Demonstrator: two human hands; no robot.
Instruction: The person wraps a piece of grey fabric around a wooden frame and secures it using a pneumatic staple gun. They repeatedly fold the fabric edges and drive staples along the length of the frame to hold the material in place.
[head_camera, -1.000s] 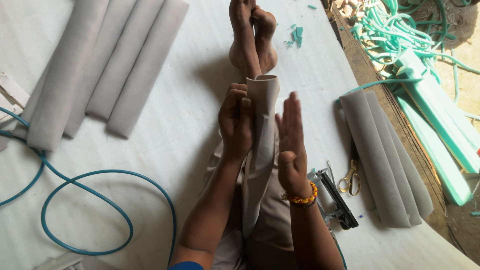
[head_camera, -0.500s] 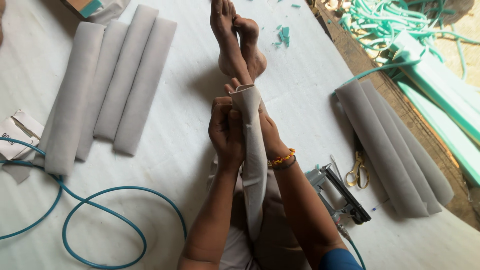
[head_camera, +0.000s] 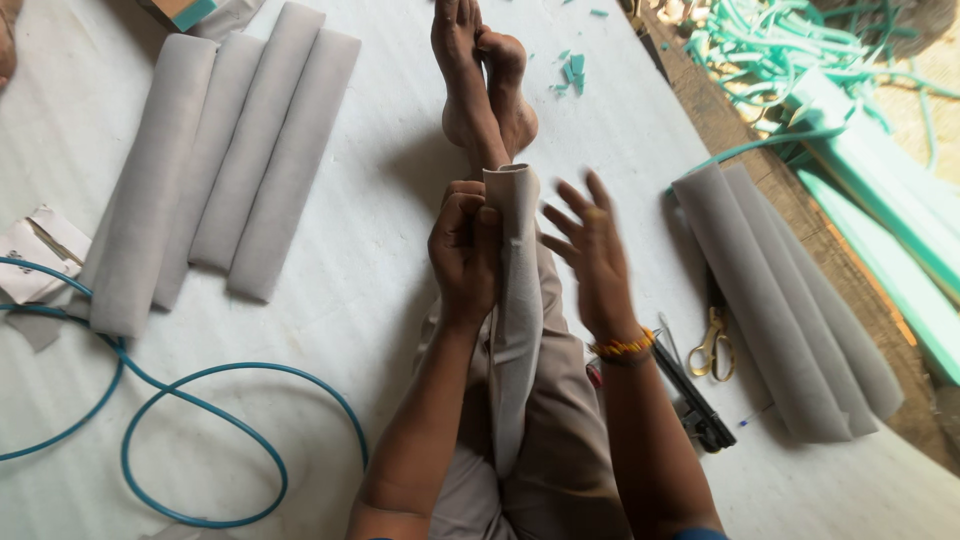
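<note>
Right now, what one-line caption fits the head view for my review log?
Seated person's left hand grips a grey fabric-covered roll along the legs; right hand open beside it, scissors nearby.

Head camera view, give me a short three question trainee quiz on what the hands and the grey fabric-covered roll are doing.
1. True or false: the left hand grips the grey fabric-covered roll near its top end.
2. Is the right hand A) closed on the roll, or B) open with fingers spread beside it?
3. Which gold-handled tool lies by the three grey rolls on the right?

Key: 1 true. 2 B. 3 the scissors.
</note>
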